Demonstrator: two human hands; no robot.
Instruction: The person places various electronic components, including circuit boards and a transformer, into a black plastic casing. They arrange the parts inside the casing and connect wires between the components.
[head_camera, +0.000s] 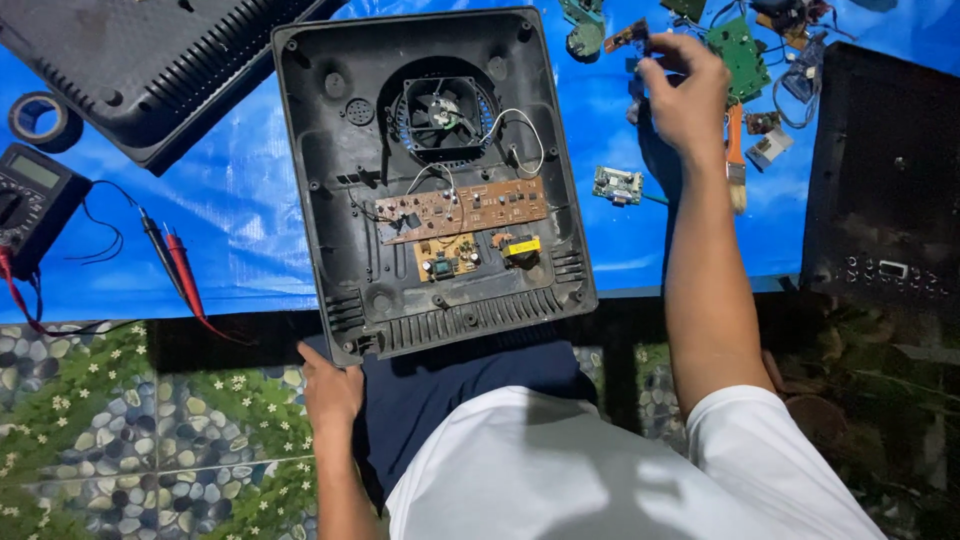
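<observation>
A black plastic appliance casing (330, 170) lies open on a blue tarp, with a fan (443, 108), a brown circuit board (465, 208) and thin white wires inside. My left hand (330, 388) grips the casing's near left corner. Stretched out to the far right, my right hand (685, 85) pinches a small brown part (630, 36) between its fingertips, above a scatter of loose boards.
A multimeter (30, 195) with red and black probes (175, 262) lies at the left, beside a tape roll (38, 118). Another black cover (150, 60) sits at the top left, a black box (885, 180) at the right. Small green boards (617, 184) and a brush (736, 165) lie nearby.
</observation>
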